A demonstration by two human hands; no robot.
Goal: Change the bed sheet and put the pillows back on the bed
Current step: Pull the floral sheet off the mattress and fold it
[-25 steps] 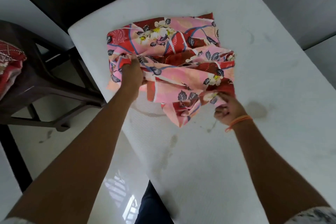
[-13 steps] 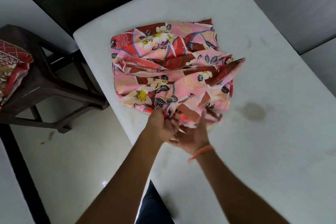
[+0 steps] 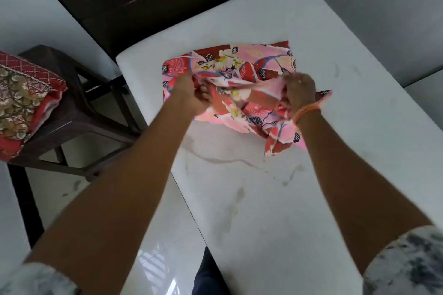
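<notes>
Bed sheet (image 3: 242, 72) lay bundled on the bare white mattress (image 3: 275, 199), both hands buried in its folds!

Left hand (image 3: 191, 93) gripped a bunched edge at the sheet's near left side, fingers curled tight round the pink-and-red floral cloth. Right hand (image 3: 299, 90) clutched another gather just across from it, an orange band (image 3: 305, 111) at the wrist, and a strip of fabric stretched taut between the two fists. Most of the sheet sat beyond and beneath the hands, while a loose corner spilled toward the person under the right wrist. Off to the left, well apart from the mattress, a dark stool (image 3: 79, 122) carried folded red patterned cloth (image 3: 21, 100). Motion blur smeared the fingers, so individual fingertips could not be made out.
</notes>
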